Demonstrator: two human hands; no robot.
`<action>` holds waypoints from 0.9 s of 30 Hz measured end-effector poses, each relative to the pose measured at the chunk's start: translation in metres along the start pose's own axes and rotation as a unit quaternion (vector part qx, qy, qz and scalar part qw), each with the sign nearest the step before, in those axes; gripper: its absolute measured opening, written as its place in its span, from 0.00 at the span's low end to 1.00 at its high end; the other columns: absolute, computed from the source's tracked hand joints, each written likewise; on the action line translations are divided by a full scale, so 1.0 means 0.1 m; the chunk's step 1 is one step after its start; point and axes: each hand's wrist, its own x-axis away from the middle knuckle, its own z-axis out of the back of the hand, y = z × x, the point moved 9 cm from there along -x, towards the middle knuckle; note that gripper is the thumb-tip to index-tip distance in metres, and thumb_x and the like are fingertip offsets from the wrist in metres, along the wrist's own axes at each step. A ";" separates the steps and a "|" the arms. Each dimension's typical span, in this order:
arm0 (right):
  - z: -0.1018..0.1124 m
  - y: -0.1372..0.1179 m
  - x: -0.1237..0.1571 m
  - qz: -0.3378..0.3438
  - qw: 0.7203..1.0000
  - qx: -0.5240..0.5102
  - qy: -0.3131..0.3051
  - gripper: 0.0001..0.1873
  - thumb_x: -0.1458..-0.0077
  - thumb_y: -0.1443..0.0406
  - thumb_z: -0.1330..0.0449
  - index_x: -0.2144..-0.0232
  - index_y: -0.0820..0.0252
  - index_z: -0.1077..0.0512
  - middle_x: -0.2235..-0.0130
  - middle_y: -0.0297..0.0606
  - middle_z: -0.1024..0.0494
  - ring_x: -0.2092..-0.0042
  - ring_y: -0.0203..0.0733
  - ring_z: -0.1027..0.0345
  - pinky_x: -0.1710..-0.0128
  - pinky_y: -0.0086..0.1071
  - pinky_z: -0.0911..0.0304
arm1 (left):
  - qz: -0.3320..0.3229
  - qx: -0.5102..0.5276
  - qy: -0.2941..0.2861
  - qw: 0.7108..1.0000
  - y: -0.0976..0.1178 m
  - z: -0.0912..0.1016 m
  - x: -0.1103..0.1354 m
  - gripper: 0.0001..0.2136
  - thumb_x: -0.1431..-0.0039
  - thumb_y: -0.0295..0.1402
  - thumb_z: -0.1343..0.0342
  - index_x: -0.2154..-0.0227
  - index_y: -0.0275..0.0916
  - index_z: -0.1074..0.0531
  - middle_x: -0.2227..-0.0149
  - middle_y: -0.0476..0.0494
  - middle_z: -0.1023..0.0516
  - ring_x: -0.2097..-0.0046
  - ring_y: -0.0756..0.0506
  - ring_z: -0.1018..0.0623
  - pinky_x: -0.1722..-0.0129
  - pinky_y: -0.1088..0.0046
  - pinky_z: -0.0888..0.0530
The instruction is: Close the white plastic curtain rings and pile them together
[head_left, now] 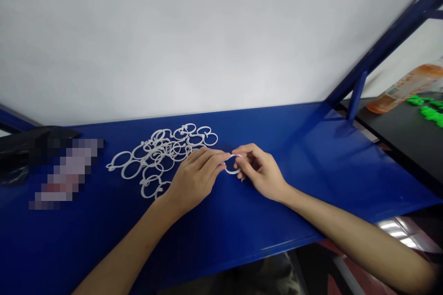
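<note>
Bare forearms reach in from the bottom edge, the left forearm (128, 244) slanting up from the lower left and the right forearm (346, 230) from the lower right. Between the 2 hands is 1 white ring (232, 173), its hoop spanning the gap between their fingertips. The left hand (195, 175), back upward, has its fingers close together, with fingertips and thumb pinched on the ring's left edge. The right hand (265, 173) grips the opposite edge between thumb and forefinger, its other fingers curled beneath.

Beyond and beside the left hand, a pile of white rings (168, 147) spreads over the glossy blue tabletop (304, 147), many of them overlapping. A plain white wall (194, 41) rises behind the tabletop, and a blue metal frame (387, 41) slants across the right. Reddish flooring (367, 279) shows below the front edge.

At far left lies a black plastic bag (15, 166), whose contents I cannot make out, next to a pixelated oblong item (69, 170). On a black table (394, 124) at right, a clear bottle (403, 87) with amber contents appears tilted, near bright green pieces (432, 113).
</note>
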 end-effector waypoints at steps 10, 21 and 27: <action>-0.06 -0.49 0.09 0.226 0.941 0.251 -0.003 0.15 0.38 0.58 0.37 0.51 0.55 0.31 0.53 0.44 0.24 0.52 0.46 0.29 0.54 0.42 0.28 | 0.120 0.070 0.000 0.990 -0.12 0.02 0.00 0.06 0.34 0.35 0.45 0.65 0.42 0.25 0.67 0.49 0.19 0.64 0.48 0.21 0.58 0.70 0.25; 0.02 -0.18 0.04 0.076 0.987 0.141 0.012 0.09 0.33 0.60 0.43 0.58 0.57 0.26 0.71 0.31 0.21 0.75 0.31 0.30 0.75 0.25 0.36 | 0.278 0.285 -0.027 0.917 -0.33 -0.17 0.10 0.08 0.42 0.38 0.36 0.61 0.46 0.23 0.66 0.50 0.18 0.66 0.48 0.19 0.66 0.72 0.23; -0.07 -0.30 0.06 0.155 0.975 0.152 -0.048 0.08 0.33 0.64 0.42 0.58 0.59 0.24 0.62 0.38 0.18 0.64 0.36 0.24 0.64 0.29 0.30 | 0.286 0.257 -0.019 0.923 -0.36 -0.18 0.10 0.03 0.45 0.35 0.35 0.67 0.45 0.22 0.71 0.53 0.19 0.70 0.49 0.21 0.74 0.76 0.28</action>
